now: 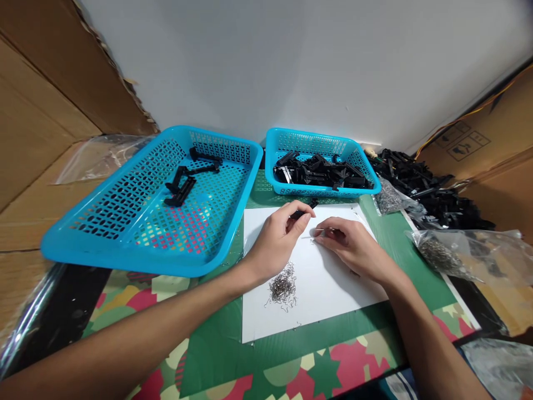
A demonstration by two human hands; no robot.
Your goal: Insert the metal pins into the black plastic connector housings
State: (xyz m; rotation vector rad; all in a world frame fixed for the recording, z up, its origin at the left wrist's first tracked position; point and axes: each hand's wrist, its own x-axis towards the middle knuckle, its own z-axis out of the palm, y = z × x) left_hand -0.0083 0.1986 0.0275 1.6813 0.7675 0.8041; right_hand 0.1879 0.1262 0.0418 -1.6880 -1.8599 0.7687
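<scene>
My left hand [275, 236] is closed on a small black plastic part [313, 204], most of which the fingers hide. Just to its right, my right hand [358, 244] pinches a thin, straight metal piece [320, 229] whose tip points toward the left hand. Whether it is a pin or the end of a tool I cannot tell. Both hands are over a white sheet [320, 294], slightly apart. Below my left hand a heap of small bent wire springs [283, 286] lies on the sheet. A few loose bits are near my right fingertips.
A large blue basket [137, 264] at left holds several black parts [182, 190]. Behind the sheet, a smaller blue basket [325, 192] contains many more [320, 169]. Black parts [441, 194] and bags of metal pieces [441, 255] lie at right. A wall [266, 66] closes the back.
</scene>
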